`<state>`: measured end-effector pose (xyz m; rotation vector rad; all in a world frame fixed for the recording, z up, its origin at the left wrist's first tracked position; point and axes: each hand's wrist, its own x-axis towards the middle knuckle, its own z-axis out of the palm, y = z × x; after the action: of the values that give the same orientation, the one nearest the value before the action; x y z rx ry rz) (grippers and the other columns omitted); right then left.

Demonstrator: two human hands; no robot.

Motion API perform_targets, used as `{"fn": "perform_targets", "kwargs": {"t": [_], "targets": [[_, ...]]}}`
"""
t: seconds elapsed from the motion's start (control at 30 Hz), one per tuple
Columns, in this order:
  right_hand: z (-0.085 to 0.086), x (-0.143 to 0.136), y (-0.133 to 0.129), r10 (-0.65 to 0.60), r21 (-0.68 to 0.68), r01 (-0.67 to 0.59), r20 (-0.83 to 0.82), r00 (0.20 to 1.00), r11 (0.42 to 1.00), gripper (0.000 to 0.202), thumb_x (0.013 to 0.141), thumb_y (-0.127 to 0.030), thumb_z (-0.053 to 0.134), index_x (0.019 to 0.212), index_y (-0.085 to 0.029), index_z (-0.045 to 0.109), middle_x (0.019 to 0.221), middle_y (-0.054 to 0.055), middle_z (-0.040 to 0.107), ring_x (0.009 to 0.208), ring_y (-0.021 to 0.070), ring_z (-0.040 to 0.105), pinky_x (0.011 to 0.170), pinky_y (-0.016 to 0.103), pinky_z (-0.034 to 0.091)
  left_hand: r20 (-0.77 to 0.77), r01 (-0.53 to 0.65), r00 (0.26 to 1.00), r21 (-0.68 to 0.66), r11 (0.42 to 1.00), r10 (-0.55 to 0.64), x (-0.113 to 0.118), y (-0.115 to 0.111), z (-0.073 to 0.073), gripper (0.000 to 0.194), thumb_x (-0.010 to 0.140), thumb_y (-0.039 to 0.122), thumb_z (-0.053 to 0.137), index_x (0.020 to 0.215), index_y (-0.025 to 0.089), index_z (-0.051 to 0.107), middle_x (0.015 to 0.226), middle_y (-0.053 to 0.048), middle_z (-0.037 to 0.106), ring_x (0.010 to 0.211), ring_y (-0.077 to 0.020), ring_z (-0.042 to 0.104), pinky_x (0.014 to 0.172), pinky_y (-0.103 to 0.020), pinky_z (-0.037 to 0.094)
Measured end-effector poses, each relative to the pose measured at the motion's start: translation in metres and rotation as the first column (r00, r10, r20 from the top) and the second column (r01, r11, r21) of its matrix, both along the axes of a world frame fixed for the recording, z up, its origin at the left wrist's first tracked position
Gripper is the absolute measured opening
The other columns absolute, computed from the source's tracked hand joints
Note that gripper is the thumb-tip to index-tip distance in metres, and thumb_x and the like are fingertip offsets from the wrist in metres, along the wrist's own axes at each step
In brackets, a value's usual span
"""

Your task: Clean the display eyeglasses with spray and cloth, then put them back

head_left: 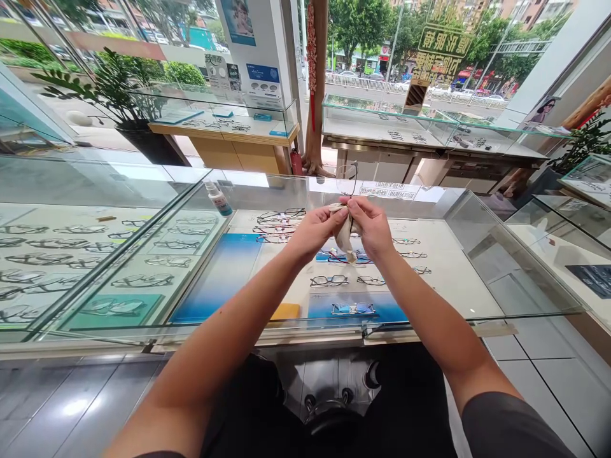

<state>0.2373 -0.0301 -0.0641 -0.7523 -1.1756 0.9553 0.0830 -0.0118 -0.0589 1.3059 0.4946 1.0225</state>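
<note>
Above the glass display counter, my two hands meet over a pair of eyeglasses [355, 179] and a pale cloth [344, 240]. My left hand [319, 228] is closed, its thumb and fingers pinching the cloth, which hangs down between the hands. Fingers of my right hand [373, 228] are closed on the thin dark frame of the eyeglasses. One lens and rim stick up above the fingertips; the other part is hidden behind the hands and cloth. Below, inside the counter, several eyeglass frames [329, 280] lie in rows.
A spray bottle [219, 199] stands on the glass counter top [286, 184] to the left. Another glass case with eyeglasses [45, 243] adjoins on the left. Further showcases [382, 130] line the windows. A stool base [329, 404] is on the floor between my legs.
</note>
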Motion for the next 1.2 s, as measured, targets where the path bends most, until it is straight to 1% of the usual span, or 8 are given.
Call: {"fn": "perform_targets", "kwargs": {"t": [0.2, 0.33, 0.47, 0.6, 0.8, 0.87, 1.07, 1.2], "targets": [[-0.002, -0.005, 0.000, 0.040, -0.086, -0.045, -0.060, 0.997, 0.995, 0.039, 0.082, -0.066, 0.089, 0.099, -0.031, 0.090, 0.117, 0.005, 0.079, 0.099, 0.0196, 0.071, 0.084, 0.035, 0.061, 0.033, -0.014, 0.999, -0.012, 1.000, 0.014, -0.001, 0.000, 0.000, 0.055, 0.073, 0.058, 0.102, 0.097, 0.015, 0.077, 0.082, -0.002, 0.076, 0.073, -0.0133, 0.067, 0.070, -0.025, 0.052], [0.000, -0.005, -0.002, 0.008, -0.058, -0.009, -0.027, 1.000, 0.998, 0.040, 0.084, -0.066, 0.087, 0.100, -0.030, 0.090, 0.118, 0.006, 0.080, 0.106, 0.0222, 0.071, 0.093, 0.039, 0.061, 0.056, -0.001, 0.998, 0.024, 1.000, -0.001, 0.002, -0.005, 0.000, 0.060, 0.077, 0.062, 0.098, 0.107, 0.016, 0.074, 0.084, -0.002, 0.074, 0.070, -0.0142, 0.068, 0.069, -0.027, 0.057], [0.001, -0.009, -0.005, -0.007, 0.029, 0.006, 0.026, 1.000, 1.000, 0.037, 0.086, -0.066, 0.085, 0.093, -0.030, 0.090, 0.111, 0.005, 0.080, 0.113, 0.0235, 0.069, 0.108, 0.044, 0.057, 0.044, -0.173, 0.985, 0.104, 0.979, 0.169, 0.007, -0.007, -0.003, 0.061, 0.085, 0.074, 0.086, 0.101, 0.017, 0.073, 0.078, 0.000, 0.069, 0.063, -0.0119, 0.058, 0.060, -0.026, 0.053], [0.003, -0.010, -0.007, 0.000, 0.020, 0.000, 0.010, 1.000, 1.000, 0.032, 0.082, -0.063, 0.090, 0.090, -0.032, 0.091, 0.105, 0.004, 0.078, 0.111, 0.0240, 0.068, 0.105, 0.044, 0.058, 0.023, -0.297, 0.954, 0.224, 0.928, 0.299, 0.004, -0.005, -0.003, 0.062, 0.093, 0.080, 0.073, 0.096, 0.018, 0.076, 0.072, -0.001, 0.066, 0.066, -0.0135, 0.054, 0.060, -0.026, 0.045], [0.002, -0.001, -0.003, 0.026, -0.089, -0.033, -0.075, 0.997, 0.995, 0.026, 0.080, -0.056, 0.092, 0.089, -0.032, 0.090, 0.114, 0.004, 0.079, 0.080, 0.0162, 0.059, 0.080, 0.039, 0.056, -0.048, 0.015, 0.999, 0.163, 0.987, -0.008, -0.006, -0.004, 0.001, 0.058, 0.090, 0.072, 0.082, 0.106, 0.016, 0.075, 0.081, -0.003, 0.070, 0.070, -0.0154, 0.061, 0.064, -0.028, 0.049], [0.002, 0.000, -0.002, 0.019, -0.127, -0.028, -0.071, 0.997, 0.992, 0.030, 0.080, -0.059, 0.091, 0.090, -0.031, 0.088, 0.119, 0.004, 0.080, 0.074, 0.0149, 0.054, 0.073, 0.039, 0.054, -0.043, 0.050, 0.998, 0.169, 0.984, -0.043, -0.006, -0.005, 0.002, 0.059, 0.087, 0.066, 0.089, 0.115, 0.017, 0.073, 0.085, -0.002, 0.071, 0.072, -0.0144, 0.061, 0.067, -0.027, 0.050], [0.002, -0.006, -0.004, 0.079, -0.036, -0.081, -0.056, 0.995, 0.996, 0.032, 0.080, -0.061, 0.092, 0.091, -0.031, 0.089, 0.106, 0.003, 0.076, 0.098, 0.0204, 0.065, 0.095, 0.042, 0.057, -0.054, -0.180, 0.979, 0.243, 0.953, 0.198, -0.001, -0.007, 0.000, 0.059, 0.093, 0.076, 0.077, 0.092, 0.018, 0.069, 0.069, 0.001, 0.061, 0.061, -0.0119, 0.049, 0.060, -0.027, 0.039], [0.002, -0.005, -0.005, 0.027, -0.026, -0.028, -0.029, 0.999, 0.999, 0.034, 0.079, -0.061, 0.093, 0.097, -0.033, 0.090, 0.098, 0.002, 0.070, 0.103, 0.0216, 0.066, 0.102, 0.043, 0.057, -0.038, -0.238, 0.967, 0.208, 0.949, 0.250, 0.003, -0.009, -0.001, 0.063, 0.092, 0.081, 0.073, 0.096, 0.018, 0.075, 0.069, 0.001, 0.062, 0.063, -0.0140, 0.052, 0.062, -0.029, 0.042]]}}
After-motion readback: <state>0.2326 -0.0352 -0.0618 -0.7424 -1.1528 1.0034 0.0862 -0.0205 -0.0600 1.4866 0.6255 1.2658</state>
